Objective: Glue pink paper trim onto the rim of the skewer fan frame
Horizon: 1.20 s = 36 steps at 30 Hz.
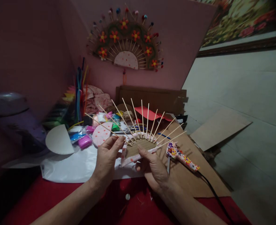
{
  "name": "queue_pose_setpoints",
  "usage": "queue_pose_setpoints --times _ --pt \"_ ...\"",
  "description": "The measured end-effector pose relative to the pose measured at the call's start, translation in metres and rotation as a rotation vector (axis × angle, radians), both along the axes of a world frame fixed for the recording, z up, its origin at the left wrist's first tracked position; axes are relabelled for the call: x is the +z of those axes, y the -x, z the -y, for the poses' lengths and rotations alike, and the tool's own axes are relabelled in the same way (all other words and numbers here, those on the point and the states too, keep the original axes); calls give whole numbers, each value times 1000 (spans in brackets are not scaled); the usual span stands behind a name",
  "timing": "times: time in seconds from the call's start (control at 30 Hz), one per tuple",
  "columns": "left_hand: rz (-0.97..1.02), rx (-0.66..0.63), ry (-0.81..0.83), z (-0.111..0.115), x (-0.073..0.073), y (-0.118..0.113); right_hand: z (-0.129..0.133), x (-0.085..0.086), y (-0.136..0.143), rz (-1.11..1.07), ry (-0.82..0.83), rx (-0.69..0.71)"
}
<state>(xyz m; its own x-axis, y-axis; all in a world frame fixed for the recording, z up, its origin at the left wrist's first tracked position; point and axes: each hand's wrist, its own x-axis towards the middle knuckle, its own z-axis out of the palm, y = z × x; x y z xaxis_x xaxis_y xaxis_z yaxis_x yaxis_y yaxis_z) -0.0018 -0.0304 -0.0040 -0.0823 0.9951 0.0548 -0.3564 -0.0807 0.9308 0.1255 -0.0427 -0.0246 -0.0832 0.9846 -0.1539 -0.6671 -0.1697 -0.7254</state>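
A cardboard half-circle (139,148) edged with white, red-dotted fabric is held above the table, its brown inner face towards me. Several thin wooden sticks (148,118) fan out from its curved edge. My left hand (108,156) is closed at the left side, thumb and fingers pinching the leftmost stick (97,121) near its lower end. With the thumb on the cardboard and the fingers behind, my right hand (153,167) grips the half-circle by its lower right part. A flower-patterned glue gun (183,159) lies just right of that hand.
Behind stand craft bags (83,137), a dotted fabric half-circle (102,133), scissors (126,130) and pipe cleaners (79,93). White sheeting (69,170) and a brown board (196,175) cover the red table (65,200). A finished fan decoration (126,59) is displayed above; a black cord (214,187) trails right.
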Motion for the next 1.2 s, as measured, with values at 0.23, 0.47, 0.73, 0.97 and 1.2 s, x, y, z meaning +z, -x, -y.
queue_pose_setpoints --times 0.23,0.47,0.73,0.97,1.2 --pt "-10 -3 3 0 1 -1 -2 -4 -1 -7 -4 -4" --pt "-18 -1 4 0 1 0 0 0 0 -4 37 -15" --pt "14 -16 28 0 4 -2 0 -1 0 1 27 -13" --pt "18 -2 50 1 5 -2 -1 0 1 10 18 -40" --pt "-3 2 45 1 5 -1 -1 0 0 -2 0 8"
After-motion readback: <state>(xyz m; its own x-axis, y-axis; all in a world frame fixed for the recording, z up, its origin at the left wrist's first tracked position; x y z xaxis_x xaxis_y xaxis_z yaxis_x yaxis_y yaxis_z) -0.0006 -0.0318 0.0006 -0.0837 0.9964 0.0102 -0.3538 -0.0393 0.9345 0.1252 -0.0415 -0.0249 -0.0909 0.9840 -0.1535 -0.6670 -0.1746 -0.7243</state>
